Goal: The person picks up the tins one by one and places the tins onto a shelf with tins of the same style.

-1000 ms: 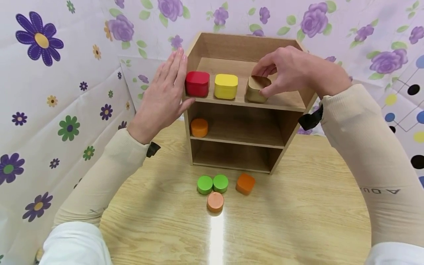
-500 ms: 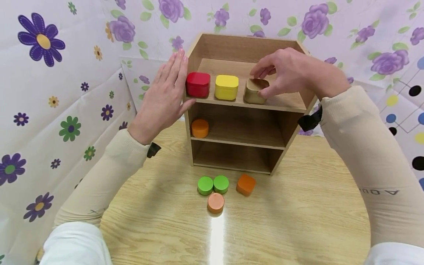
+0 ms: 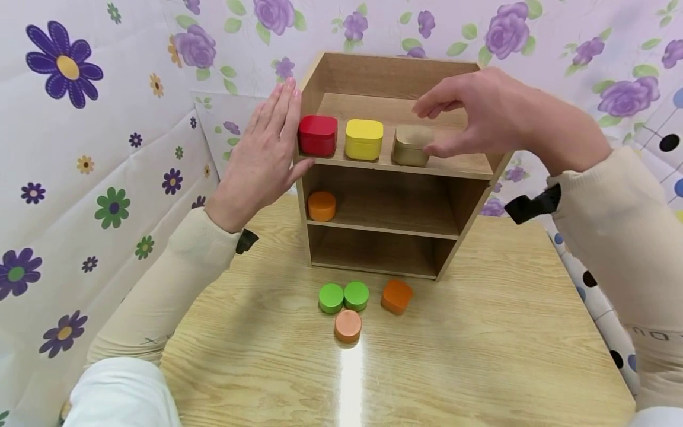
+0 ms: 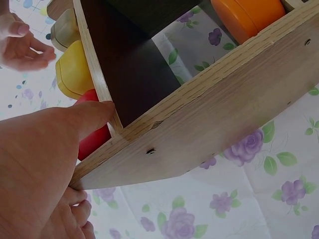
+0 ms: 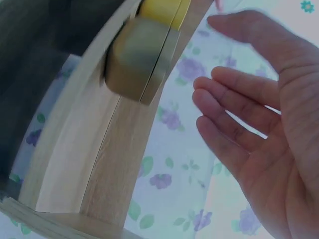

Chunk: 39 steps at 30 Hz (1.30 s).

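On the top board of a small wooden shelf unit (image 3: 395,231), a red tin (image 3: 318,136), a yellow tin (image 3: 364,140) and a gold tin (image 3: 411,146) stand in a row along the front. My left hand (image 3: 261,148) lies with straight fingers against the unit's left side; its thumb (image 4: 94,113) touches the front edge by the red tin. Just right of the gold tin is my right hand (image 3: 491,115), thumb and fingers spread. A gap shows between that hand and the gold tin (image 5: 137,59) in the right wrist view.
An orange round tin (image 3: 321,206) sits at the left of the middle shelf. Two green round tins (image 3: 344,296), a copper round tin (image 3: 348,326) and an orange square tin (image 3: 396,296) lie on the wooden table (image 3: 480,332) before the unit. Flower-patterned walls (image 3: 149,118) stand behind and left.
My right hand has let go of the gold tin and drawn off to the right, its fingers wider apart. The gold tin, tilted earlier, now stands level. My left hand has stayed put.
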Each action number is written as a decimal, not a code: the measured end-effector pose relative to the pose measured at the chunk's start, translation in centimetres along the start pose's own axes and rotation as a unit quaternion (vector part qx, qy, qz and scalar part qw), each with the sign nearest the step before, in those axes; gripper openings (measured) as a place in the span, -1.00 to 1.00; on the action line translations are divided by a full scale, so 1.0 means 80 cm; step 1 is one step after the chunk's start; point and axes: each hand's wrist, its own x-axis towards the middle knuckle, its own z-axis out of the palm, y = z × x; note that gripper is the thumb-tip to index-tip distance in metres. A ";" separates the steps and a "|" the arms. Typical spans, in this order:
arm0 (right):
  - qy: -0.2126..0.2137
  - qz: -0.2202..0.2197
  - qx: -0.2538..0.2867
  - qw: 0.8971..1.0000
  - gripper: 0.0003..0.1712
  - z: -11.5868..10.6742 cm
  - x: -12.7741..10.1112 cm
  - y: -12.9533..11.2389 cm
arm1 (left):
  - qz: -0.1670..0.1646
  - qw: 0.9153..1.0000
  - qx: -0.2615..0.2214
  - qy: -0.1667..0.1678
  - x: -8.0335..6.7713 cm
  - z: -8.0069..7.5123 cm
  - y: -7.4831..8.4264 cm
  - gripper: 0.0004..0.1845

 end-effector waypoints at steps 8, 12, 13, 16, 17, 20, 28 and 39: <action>0.006 -0.056 0.010 0.998 -0.41 0.020 -0.032 -0.021 | 0.001 1.000 0.001 0.000 0.000 -0.001 0.000 0.10; -0.010 -0.062 0.019 0.998 -0.42 0.039 -0.045 -0.031 | -0.001 1.000 0.004 0.000 0.000 -0.001 0.000 0.10; -0.013 -0.064 0.023 0.998 -0.42 0.045 -0.048 -0.033 | 0.000 1.000 0.005 0.001 0.000 -0.001 0.000 0.10; -0.024 -0.071 0.030 0.997 -0.42 0.064 -0.057 -0.035 | 0.002 1.000 0.006 0.003 0.000 0.000 0.000 0.09; -0.027 -0.075 0.031 0.996 -0.42 0.071 -0.059 -0.035 | 0.003 1.000 0.006 0.003 0.000 0.000 0.000 0.09; -0.039 -0.086 0.041 0.995 -0.42 0.093 -0.066 -0.034 | 0.003 1.000 0.006 0.004 0.000 0.000 0.001 0.09; -0.070 -0.087 0.086 0.990 -0.44 0.163 -0.086 -0.023 | 0.002 1.000 0.007 0.002 0.001 -0.001 0.001 0.10; -0.101 -0.039 0.149 0.983 -0.41 0.264 -0.106 -0.005 | 0.004 1.000 0.013 -0.001 0.000 -0.002 0.001 0.10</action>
